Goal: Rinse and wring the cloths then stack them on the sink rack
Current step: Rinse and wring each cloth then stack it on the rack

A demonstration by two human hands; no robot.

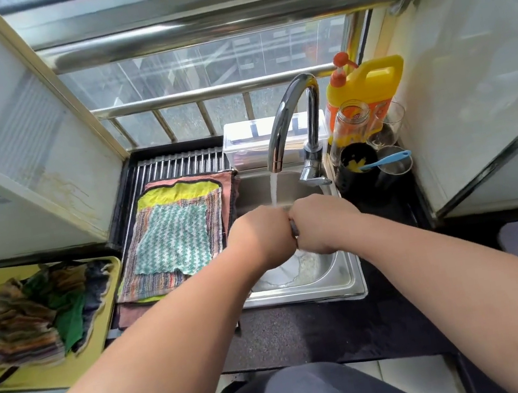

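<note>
A window (204, 64) with metal rails fills the back wall above a dark counter (308, 335). A steel sink (305, 295) is set into the counter, and a ribbed rack (177, 165) lies just left of it. Left of the rack, a yellow tray (24, 381) holds a crumpled pile (30, 313) of striped, green and dark cloths. On the rack lies a flat stack (172, 238) of cloths, with a teal-and-white one on top. A yellow jug (365, 82) and a clear box (241, 141) stand behind the curved tap (288, 112), which is running. The left hand (260, 233) and right hand (320, 220) meet over the sink under the stream, both curled into fists with knuckles touching. They grip a dark cloth (294, 230), of which only a sliver shows between them.
</note>
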